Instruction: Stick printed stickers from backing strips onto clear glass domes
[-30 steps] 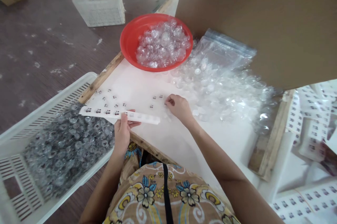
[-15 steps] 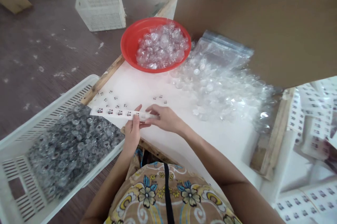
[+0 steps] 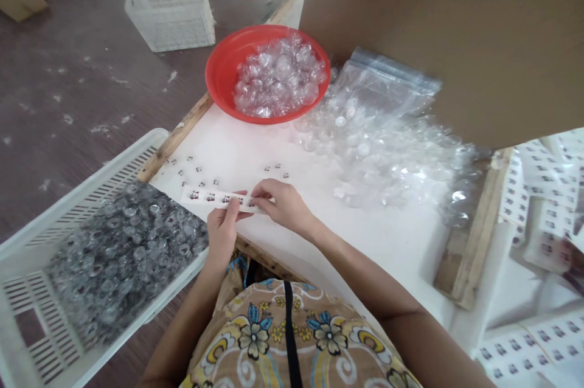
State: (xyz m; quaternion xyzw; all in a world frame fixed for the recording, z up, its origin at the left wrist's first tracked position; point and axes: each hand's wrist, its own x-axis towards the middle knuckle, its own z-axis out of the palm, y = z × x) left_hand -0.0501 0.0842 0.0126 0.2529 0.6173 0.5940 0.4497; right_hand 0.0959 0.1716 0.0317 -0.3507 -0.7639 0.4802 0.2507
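A white strip of panda stickers (image 3: 203, 196) lies across my fingers above the near edge of the white tabletop (image 3: 314, 236). My left hand (image 3: 223, 227) pinches it with the thumb on top and the fingers beneath. At the strip's right end, my right hand (image 3: 280, 202) has thumb and fingertips closed together on it; whether a single sticker is between them is too small to tell. Small clear pieces with panda prints (image 3: 198, 169) are scattered on the table just beyond the strip.
A red basin (image 3: 219, 72) of clear plastic domes stands at the back. Loose clear pieces (image 3: 378, 157) and a zip bag (image 3: 387, 87) lie to its right. On the left is a white crate (image 3: 157, 138) full of clear pieces. Sticker sheets (image 3: 533, 345) are at far right.
The strip has slid to the right through my left hand, with its left end now nearer. My right fingers have come down onto its right end.
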